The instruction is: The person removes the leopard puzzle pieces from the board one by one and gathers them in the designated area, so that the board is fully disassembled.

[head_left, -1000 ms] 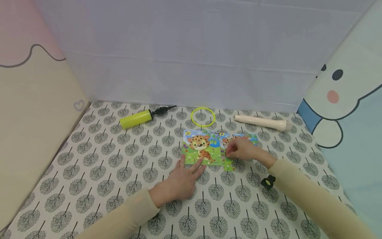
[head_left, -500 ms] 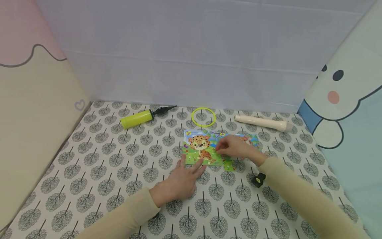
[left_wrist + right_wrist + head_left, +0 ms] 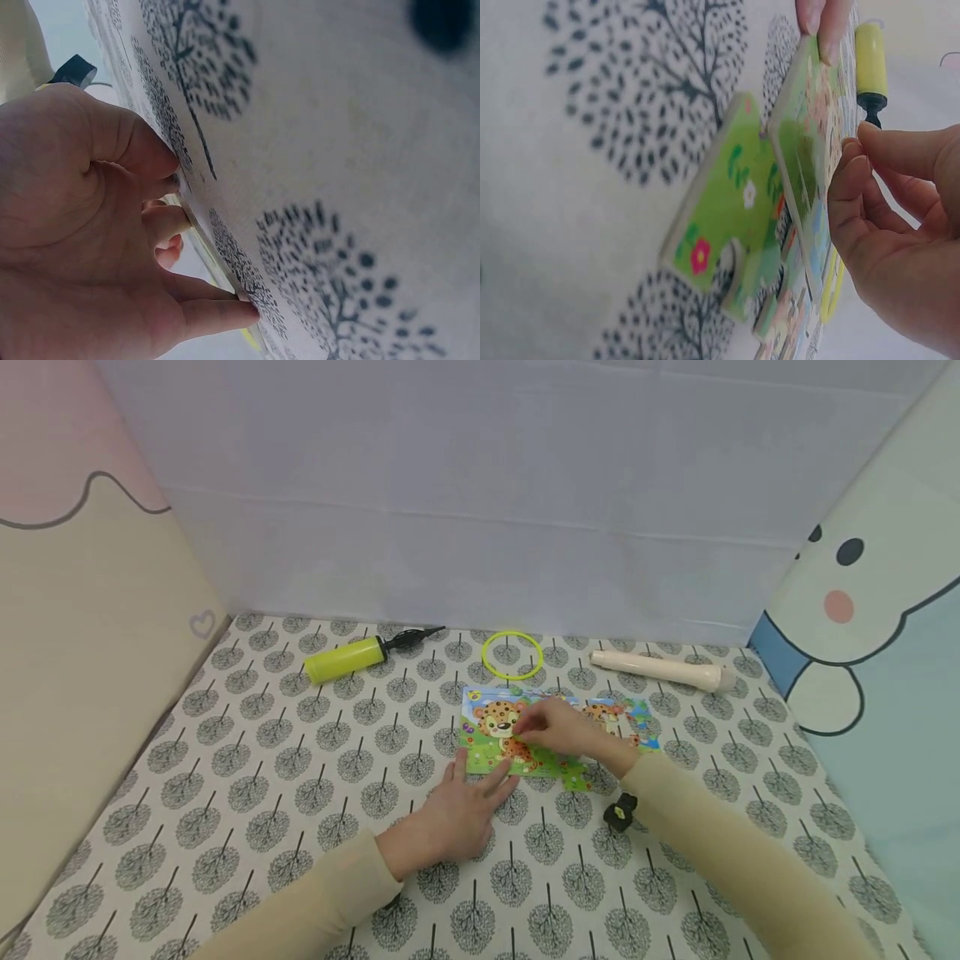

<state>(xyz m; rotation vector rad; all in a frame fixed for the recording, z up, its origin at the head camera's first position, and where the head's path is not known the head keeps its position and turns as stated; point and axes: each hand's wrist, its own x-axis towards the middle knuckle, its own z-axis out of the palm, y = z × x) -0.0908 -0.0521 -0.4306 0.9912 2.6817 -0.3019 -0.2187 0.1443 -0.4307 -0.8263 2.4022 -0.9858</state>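
A leopard picture card (image 3: 487, 760) lies at mid-table, under the spread thumb and fingers of my left hand (image 3: 457, 814), which presses its near edge. My right hand (image 3: 558, 727) is over the card's right part, thumb and index fingertips (image 3: 861, 139) pinched together. Between them seems to be a thin clear film, showing as hazy glare over the puzzle pieces (image 3: 727, 187); it is hard to make out. The jigsaw pieces, with a second leopard picture, lie to the card's right, partly behind my right hand. In the left wrist view my left hand (image 3: 97, 225) touches the card's edge.
At the back left lies a yellow-green hand pump (image 3: 345, 660) with a black nozzle. A yellow ring (image 3: 487, 667) is behind the card, and a pale microphone-shaped wand (image 3: 660, 671) is at the back right. Cloth walls enclose the tree-print tabletop (image 3: 300, 827).
My right hand has moved left from over the puzzle pieces to over the leopard card, fingertips still pinched. More of the pieces now shows. My left hand has stayed in place.
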